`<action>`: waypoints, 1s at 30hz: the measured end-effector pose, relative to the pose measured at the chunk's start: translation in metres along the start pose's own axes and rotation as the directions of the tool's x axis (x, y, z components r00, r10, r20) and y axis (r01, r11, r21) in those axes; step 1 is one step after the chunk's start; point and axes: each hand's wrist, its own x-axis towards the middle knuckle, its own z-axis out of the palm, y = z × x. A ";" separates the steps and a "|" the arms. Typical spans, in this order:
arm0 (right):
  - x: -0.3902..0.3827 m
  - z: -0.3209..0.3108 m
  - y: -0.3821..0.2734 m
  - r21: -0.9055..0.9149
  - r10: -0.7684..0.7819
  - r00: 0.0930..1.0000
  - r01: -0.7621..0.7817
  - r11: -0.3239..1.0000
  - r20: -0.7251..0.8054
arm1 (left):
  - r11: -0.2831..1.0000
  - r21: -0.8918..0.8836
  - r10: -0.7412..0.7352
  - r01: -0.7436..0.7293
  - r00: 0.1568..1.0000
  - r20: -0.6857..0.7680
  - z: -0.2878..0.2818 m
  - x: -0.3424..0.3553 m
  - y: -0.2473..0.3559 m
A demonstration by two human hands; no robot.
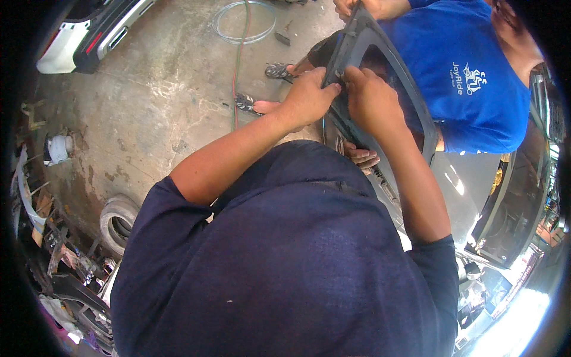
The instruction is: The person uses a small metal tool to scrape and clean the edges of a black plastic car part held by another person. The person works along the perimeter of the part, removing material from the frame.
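A dark, roughly triangular car window panel (pixel 389 56) with a wide black border stands tilted in front of me. My left hand (pixel 313 95) is closed on its left edge, thumb pressed against the rim. Beside it, my right hand (pixel 376 101) is closed, with fingers curled down at the same edge; what they pinch is hidden. A co-worker in a blue shirt (pixel 440 35) steadies the panel. One co-worker's hand (pixel 380 7) grips its top corner, and another hand (pixel 361 156) shows below it.
A grey car body panel (pixel 455 178) lies to the right. On the concrete floor (pixel 166 77) are a coil of thin tubing (pixel 264 38), a long hose (pixel 238 77) and the co-worker's sandalled feet. A white car's end (pixel 62 50), tires (pixel 119 223) and piled parts stand leftward.
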 end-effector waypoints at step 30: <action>-0.003 0.006 0.043 0.500 -0.094 0.995 0.099 0.861 -0.034 | 0.989 -0.131 -0.057 0.071 0.993 0.105 0.000 0.000 0.002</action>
